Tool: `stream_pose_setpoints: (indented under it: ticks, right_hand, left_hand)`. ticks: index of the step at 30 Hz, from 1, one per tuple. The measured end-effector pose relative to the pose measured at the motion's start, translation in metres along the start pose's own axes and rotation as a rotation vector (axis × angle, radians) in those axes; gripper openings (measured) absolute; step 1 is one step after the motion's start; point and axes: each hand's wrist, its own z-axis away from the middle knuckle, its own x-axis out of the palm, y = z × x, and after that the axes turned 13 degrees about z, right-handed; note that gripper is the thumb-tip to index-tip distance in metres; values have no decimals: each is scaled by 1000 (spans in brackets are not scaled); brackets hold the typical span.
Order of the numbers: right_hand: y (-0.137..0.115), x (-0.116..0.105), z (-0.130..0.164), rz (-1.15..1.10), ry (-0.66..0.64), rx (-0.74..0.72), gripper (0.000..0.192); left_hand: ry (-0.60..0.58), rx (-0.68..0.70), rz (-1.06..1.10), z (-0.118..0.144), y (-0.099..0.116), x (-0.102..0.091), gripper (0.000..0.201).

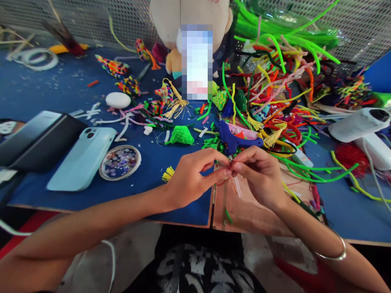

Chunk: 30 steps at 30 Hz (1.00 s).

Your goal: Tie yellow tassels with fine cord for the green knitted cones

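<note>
My left hand [195,173] and my right hand [259,175] meet fingertip to fingertip above the seam between the blue table and a bare wooden board. Both are closed in a pinch. A thin red thread [222,182] trails from between the fingertips; whatever else they hold is hidden. Just beyond them lies a blue glue gun [235,140], and a clear glue stick [238,187] shows beneath the right fingers. Beside my left wrist is a yellow tassel [168,174]. A green fuzzy cone-shaped piece [181,135] lies farther back.
Tangled coloured pipe cleaners [281,93] cover the back right. A light-blue phone [82,158], a black folding case [39,142] and a round dish of beads [120,162] sit left. A phone with a blurred screen [197,61] stands upright behind. A white hair-dryer-like device [354,124] lies right.
</note>
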Motion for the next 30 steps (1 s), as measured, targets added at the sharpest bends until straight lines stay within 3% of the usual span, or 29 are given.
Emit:
stream_pose_setpoints:
  ticks: [12, 23, 30]
  right_hand:
    - [-1, -3, 4, 431, 37, -146, 4]
    - [1, -4, 0, 20, -64, 39, 6]
    - [3, -5, -1, -162, -154, 203, 7]
  left_hand:
    - [25, 218, -318, 1, -7, 0, 7]
    - [26, 341, -365, 3, -13, 0, 3]
    - [90, 419, -393, 2, -12, 0, 3]
